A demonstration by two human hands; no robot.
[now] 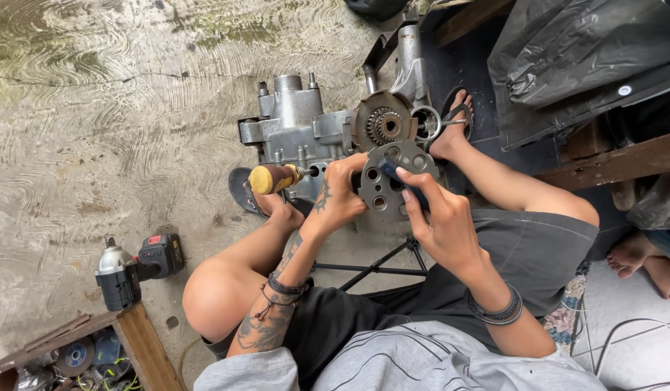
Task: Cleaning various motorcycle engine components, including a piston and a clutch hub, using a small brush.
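Right now my left hand (338,194) is closed around the near edge of a round grey metal clutch plate with a ring of holes (390,182), holding it up on edge just in front of the engine. The same hand also has a screwdriver with a yellow wooden handle (271,178) tucked in its grip, the handle sticking out to the left. My right hand (442,224) is curled round a slim dark blue-handled tool (401,181) whose tip lies across the face of the plate.

Just beyond, the grey cast-aluminium engine case (300,130) stands on the concrete floor (132,108), with its brown round clutch hub and toothed centre gear (383,124) exposed.

I judge the plate could slip, since my left hand is sharing its grip with the screwdriver; a drop would land on my sandalled feet or chip against the case. The blue tool could also skid off the metal toward my left fingers if I press hard.

A grey and black cordless impact wrench (132,268) lies on the floor at the left. By the near left corner, an open wooden box (136,340) holds a round disc and tangled odds and ends I cannot make out. A crumpled black plastic sheet (581,58) lies at the far right.
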